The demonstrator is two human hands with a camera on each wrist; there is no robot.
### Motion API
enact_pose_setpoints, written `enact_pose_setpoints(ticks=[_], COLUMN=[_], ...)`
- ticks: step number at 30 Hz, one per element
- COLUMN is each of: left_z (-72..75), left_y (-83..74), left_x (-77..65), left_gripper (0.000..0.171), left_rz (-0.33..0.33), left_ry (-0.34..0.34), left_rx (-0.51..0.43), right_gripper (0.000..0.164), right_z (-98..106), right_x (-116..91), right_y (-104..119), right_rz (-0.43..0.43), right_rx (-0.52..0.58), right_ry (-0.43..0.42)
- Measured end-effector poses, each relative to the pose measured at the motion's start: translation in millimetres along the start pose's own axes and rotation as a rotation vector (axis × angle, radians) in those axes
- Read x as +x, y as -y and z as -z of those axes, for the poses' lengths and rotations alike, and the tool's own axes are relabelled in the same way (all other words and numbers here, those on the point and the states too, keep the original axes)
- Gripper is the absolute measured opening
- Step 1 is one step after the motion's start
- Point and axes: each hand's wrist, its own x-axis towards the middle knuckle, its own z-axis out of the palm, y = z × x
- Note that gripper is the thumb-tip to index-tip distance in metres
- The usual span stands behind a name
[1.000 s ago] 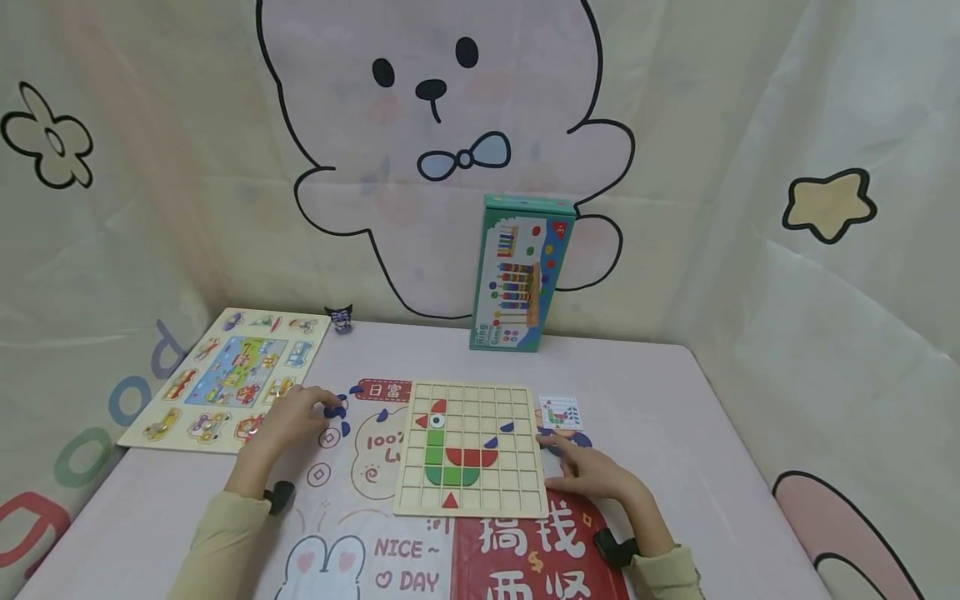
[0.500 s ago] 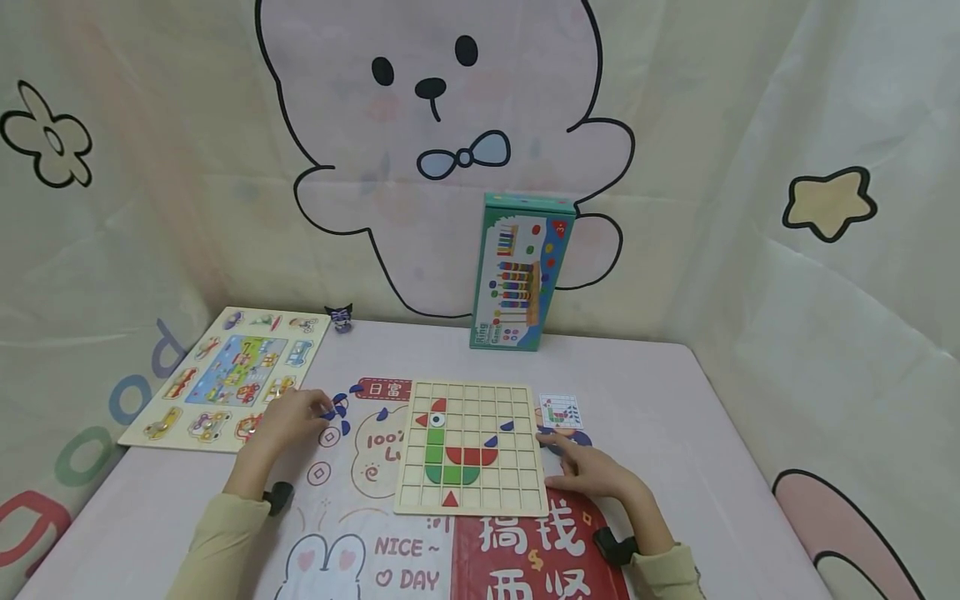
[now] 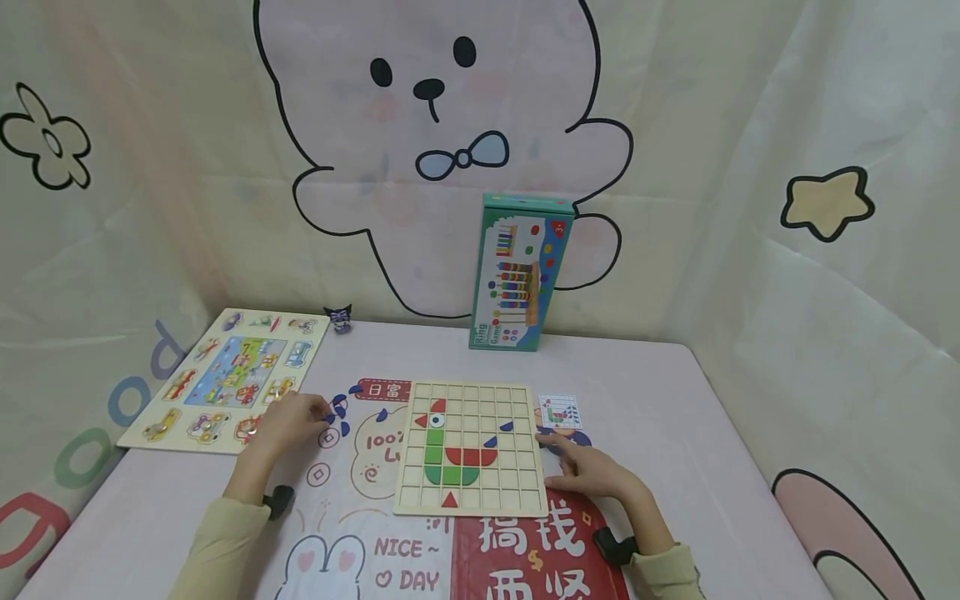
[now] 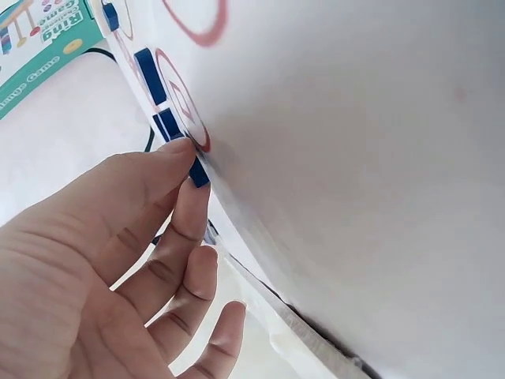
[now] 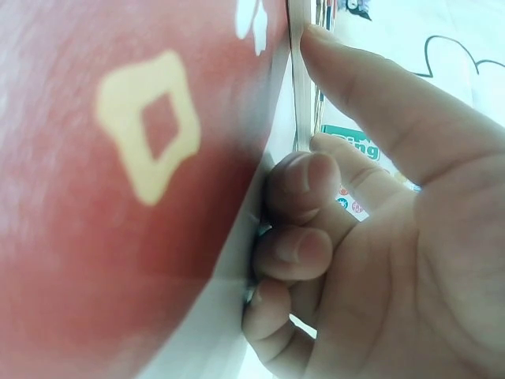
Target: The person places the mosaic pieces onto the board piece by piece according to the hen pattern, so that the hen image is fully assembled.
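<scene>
In the left wrist view, the thumb and index finger of my left hand (image 4: 150, 229) pinch a small blue piece (image 4: 200, 172) low over the table. More blue pieces (image 3: 345, 428) lie right by those fingertips in the head view. My right hand (image 3: 592, 472) rests beside the wooden grid board (image 3: 517, 492), thumb and index fingertip at its right edge. On the board, green, red and blue pieces form a bird, with an eye tile (image 3: 437, 420) at the head and a red triangle (image 3: 450, 500) near the bottom edge. The right hand's other fingers curl against the table.
A small picture card (image 3: 560, 412) lies right of the board. The picture puzzle board (image 3: 165, 396) is at the left, below the left forearm's far side. A green toy box (image 3: 517, 275) stands at the back, and a small dark figurine (image 3: 340, 318) stands to its left.
My left hand has drawn back slightly toward the left and down from the blue pieces, showing more of them. The right hand and the board have stayed put.
</scene>
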Motion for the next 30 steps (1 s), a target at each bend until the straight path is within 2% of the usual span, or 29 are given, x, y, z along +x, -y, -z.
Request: enact_pose_setpoints(ticks=[8, 17, 30], left_z=[-5.3, -17.7, -34.1], left_y=[-16.4, -37.3, -69.0], left_x=[-3.6, -0.3, 6.7], left_gripper=[0.015, 0.016, 0.013], left_rz=[-0.05, -0.097, -0.198], left_ry=[-0.047, -0.073, -0.074], left_rx=[0.012, 0.029, -0.067], right_gripper=[0.069, 0.069, 0.069], right_z=[0, 0, 1], right_x=[0, 0, 0], right_y=[1, 1, 0], right_rz=[-0.005, 0.001, 0.012], right_rx=[0.008, 0.011, 0.006], right_ry=[-0.001, 0.002, 0.002])
